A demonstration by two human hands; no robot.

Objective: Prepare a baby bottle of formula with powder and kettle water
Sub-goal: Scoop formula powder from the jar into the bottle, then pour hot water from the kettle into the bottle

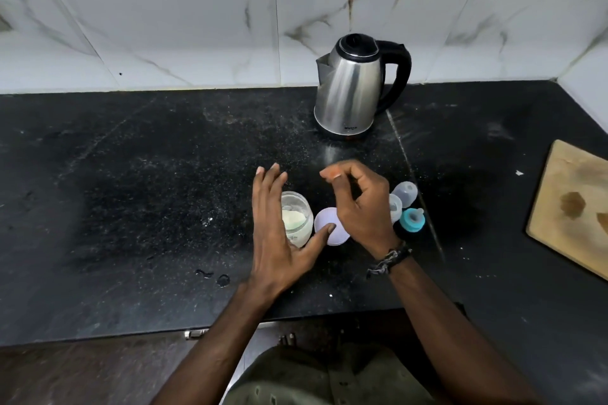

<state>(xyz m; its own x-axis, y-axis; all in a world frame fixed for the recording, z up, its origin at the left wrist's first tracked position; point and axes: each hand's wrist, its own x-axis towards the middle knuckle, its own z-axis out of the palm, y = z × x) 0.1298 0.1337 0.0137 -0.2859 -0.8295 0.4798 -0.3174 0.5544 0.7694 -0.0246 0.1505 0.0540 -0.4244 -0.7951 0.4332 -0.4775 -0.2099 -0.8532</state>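
A clear jar of white formula powder (pixel 297 219) stands open on the black counter. My left hand (pixel 279 233) hovers just left of it, fingers spread, holding nothing. A pale lilac lid (pixel 324 227) lies right of the jar, under my left thumb tip. My right hand (pixel 358 204) hangs above the lid with fingers loosely curled; nothing shows in it. Behind my right hand stand the clear baby bottle (pixel 395 205), mostly hidden, a clear cap (pixel 406 192) and the teal-ringed teat (pixel 413 220). The steel kettle (pixel 350 89) stands at the back.
A wooden cutting board (pixel 572 210) lies at the right edge. Water drops (pixel 215 277) sit on the counter near its front edge (pixel 131 332). A marbled tile wall (pixel 197 26) rises behind the counter.
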